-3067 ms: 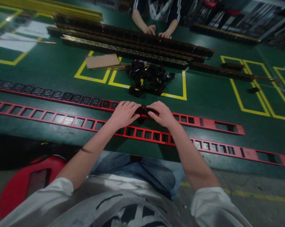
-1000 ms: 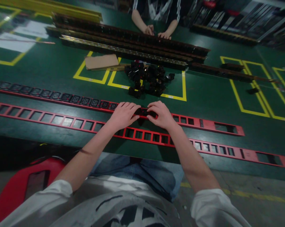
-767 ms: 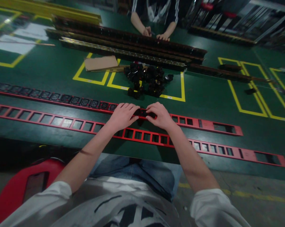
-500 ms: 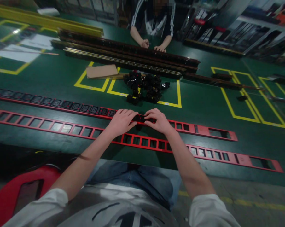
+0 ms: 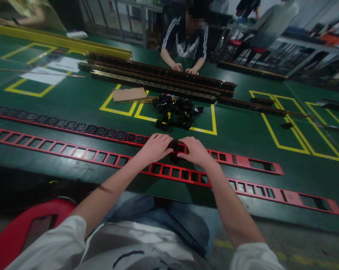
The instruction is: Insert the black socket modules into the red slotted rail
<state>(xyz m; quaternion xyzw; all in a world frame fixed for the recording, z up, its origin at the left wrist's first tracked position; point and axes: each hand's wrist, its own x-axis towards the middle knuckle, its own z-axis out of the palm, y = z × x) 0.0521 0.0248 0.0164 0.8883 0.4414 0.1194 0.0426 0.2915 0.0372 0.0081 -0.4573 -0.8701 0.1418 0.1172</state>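
Note:
My left hand (image 5: 158, 147) and my right hand (image 5: 195, 150) face each other on the far red slotted rail (image 5: 261, 164). Fingers bend over its far side, and both thumbs point inward along its near side. A small black socket module (image 5: 174, 145) shows between my fingertips at the rail; both hands close on it, and my fingers hide most of it. To the left, a row of black sockets (image 5: 111, 134) fills the rail's openings. Open slots show right of my right hand. Nearer me, a second red rail (image 5: 175, 172) lies parallel with open slots, passing below my wrists.
Beyond the rails sits a heap of black parts (image 5: 176, 110) beside a cardboard piece (image 5: 130, 94). Long dark metal profiles (image 5: 158, 80) lie across the green table. A co-worker's hands (image 5: 186, 69) rest behind them. A red stool (image 5: 45, 217) holding a phone stands lower left.
The camera view has shifted, so the table sits lower and more background shows. My hands stay at the rail; the black module between them shows less, with more red visible there.

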